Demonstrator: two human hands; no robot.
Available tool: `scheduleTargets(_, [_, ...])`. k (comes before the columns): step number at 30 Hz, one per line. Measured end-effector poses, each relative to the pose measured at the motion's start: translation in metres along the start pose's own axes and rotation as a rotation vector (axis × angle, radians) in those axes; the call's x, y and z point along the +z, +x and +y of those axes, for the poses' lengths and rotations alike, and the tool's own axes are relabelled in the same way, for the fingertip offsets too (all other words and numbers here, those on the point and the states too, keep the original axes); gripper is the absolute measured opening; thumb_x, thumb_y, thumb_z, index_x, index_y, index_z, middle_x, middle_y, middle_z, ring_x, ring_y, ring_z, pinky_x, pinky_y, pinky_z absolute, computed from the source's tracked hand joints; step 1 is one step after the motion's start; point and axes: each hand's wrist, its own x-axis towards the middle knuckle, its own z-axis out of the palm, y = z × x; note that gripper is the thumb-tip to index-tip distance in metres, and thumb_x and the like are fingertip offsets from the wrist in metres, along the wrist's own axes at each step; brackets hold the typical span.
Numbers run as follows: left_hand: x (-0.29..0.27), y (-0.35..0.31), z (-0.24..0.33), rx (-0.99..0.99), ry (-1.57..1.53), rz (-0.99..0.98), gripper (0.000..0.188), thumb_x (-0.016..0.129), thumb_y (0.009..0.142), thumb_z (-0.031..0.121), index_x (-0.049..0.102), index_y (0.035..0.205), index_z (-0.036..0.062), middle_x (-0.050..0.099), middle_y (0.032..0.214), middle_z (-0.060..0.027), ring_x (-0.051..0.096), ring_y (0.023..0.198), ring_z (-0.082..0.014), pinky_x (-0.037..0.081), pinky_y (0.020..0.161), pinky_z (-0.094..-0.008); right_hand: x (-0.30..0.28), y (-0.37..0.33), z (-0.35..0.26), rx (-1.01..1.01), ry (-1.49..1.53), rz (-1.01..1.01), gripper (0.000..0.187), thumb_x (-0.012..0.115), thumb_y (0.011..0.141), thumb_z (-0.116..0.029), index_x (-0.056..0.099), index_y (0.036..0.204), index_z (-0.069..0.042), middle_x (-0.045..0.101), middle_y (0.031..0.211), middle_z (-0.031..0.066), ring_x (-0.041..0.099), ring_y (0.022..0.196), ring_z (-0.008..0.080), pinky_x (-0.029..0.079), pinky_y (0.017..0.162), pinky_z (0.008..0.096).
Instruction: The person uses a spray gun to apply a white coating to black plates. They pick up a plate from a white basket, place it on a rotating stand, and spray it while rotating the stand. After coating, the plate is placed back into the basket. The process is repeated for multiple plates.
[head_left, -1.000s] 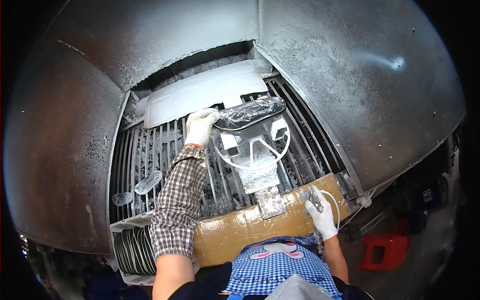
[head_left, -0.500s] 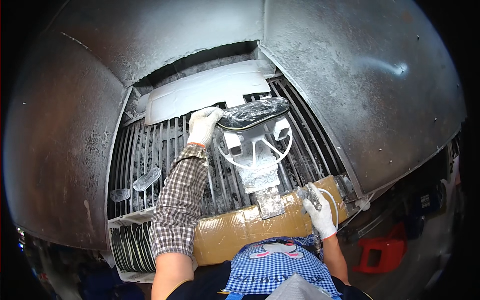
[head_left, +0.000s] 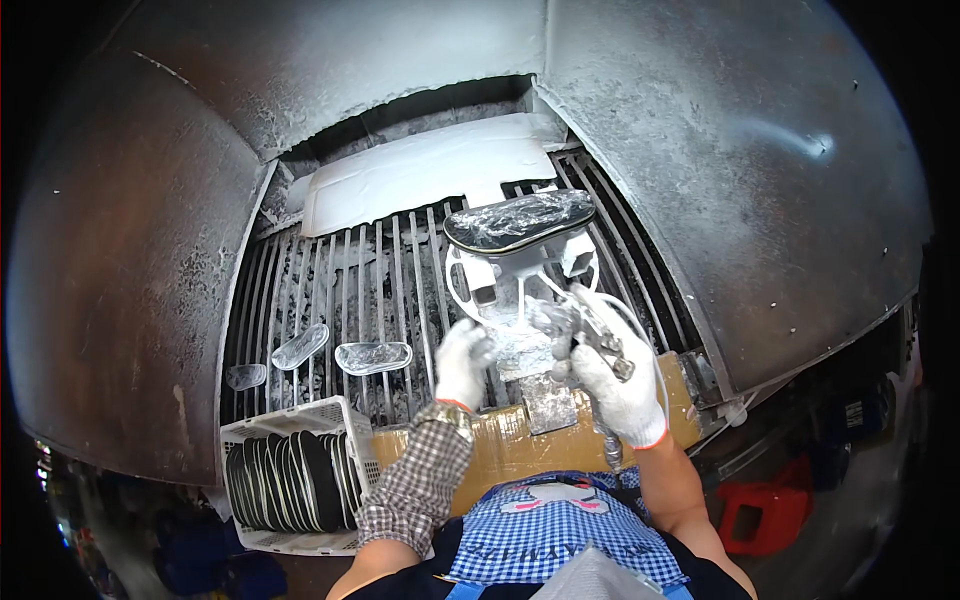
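Note:
A spray gun (head_left: pixel 600 340) coated in grey residue is held in my gloved right hand (head_left: pixel 618 385), just in front of the stand. My gloved left hand (head_left: pixel 463 365) hovers left of the stand's base, apart from it; motion blurs its fingers. Resting on the white wheel-shaped stand (head_left: pixel 522 290) is a black oblong piece (head_left: pixel 520 222) with a pale edge and a streaky, shiny top. A pale hose (head_left: pixel 640 330) loops beside my right hand.
Metal bars (head_left: pixel 400 250) form a grate under everything, with small oblong plates (head_left: pixel 373 358) on thin supports at left. Black oblong pieces stand on edge in a white basket (head_left: pixel 300 415). Brown cardboard (head_left: pixel 490 450) covers the front edge. Metal walls (head_left: pixel 740 200) enclose the grate.
My left hand has let go of the black oblong piece and come back toward me. My right hand has brought the spray gun up from the front edge toward the stand.

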Motion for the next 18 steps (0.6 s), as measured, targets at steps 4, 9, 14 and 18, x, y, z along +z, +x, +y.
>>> scheduleTargets(4, [0.002,-0.01,-0.028,-0.066,-0.046,-0.257,0.039,0.057,0.098,0.004,0.061,0.137,-0.0023,0.07,0.126,-0.013,0.069,0.113,-0.0236,0.06,0.091,-0.0407,0.013,0.017,-0.003,-0.134,-0.112,-0.031,0.062,0.065,0.102,0.0,0.042,0.159,0.01,0.069,0.14,0.0202,0.067,0.12,0.0176,0.054,0.102,0.0322])
scheduleTargets(9, [0.028,-0.03,-0.023,-0.102,-0.09,-0.277,0.037,0.057,0.099,0.005,0.064,0.135,0.0025,0.072,0.122,-0.011,0.072,0.103,-0.0241,0.06,0.086,-0.0394,0.015,0.022,0.001,-0.094,-0.084,0.026,0.059,0.064,0.103,-0.002,0.045,0.157,0.011,0.067,0.142,0.0213,0.065,0.127,0.0186,0.051,0.108,0.0318])
scheduleTargets(14, [0.027,-0.026,-0.025,-0.088,-0.112,-0.312,0.036,0.055,0.1,0.004,0.063,0.135,-0.0011,0.07,0.125,-0.0146,0.072,0.106,-0.0282,0.062,0.092,-0.0448,0.008,0.024,0.001,-0.178,-0.194,0.082,0.056,0.065,0.103,-0.004,0.049,0.155,0.009,0.07,0.139,0.0186,0.065,0.123,0.0164,0.051,0.106,0.0305])
scheduleTargets(18, [0.028,-0.029,-0.022,-0.098,-0.124,-0.315,0.036,0.057,0.099,0.003,0.063,0.134,-0.0027,0.071,0.123,-0.0156,0.072,0.105,-0.0277,0.062,0.09,-0.044,0.0,0.023,0.001,-0.226,-0.281,0.138,0.055,0.066,0.103,-0.004,0.051,0.154,0.01,0.068,0.141,0.019,0.064,0.126,0.0181,0.05,0.109,0.0316])
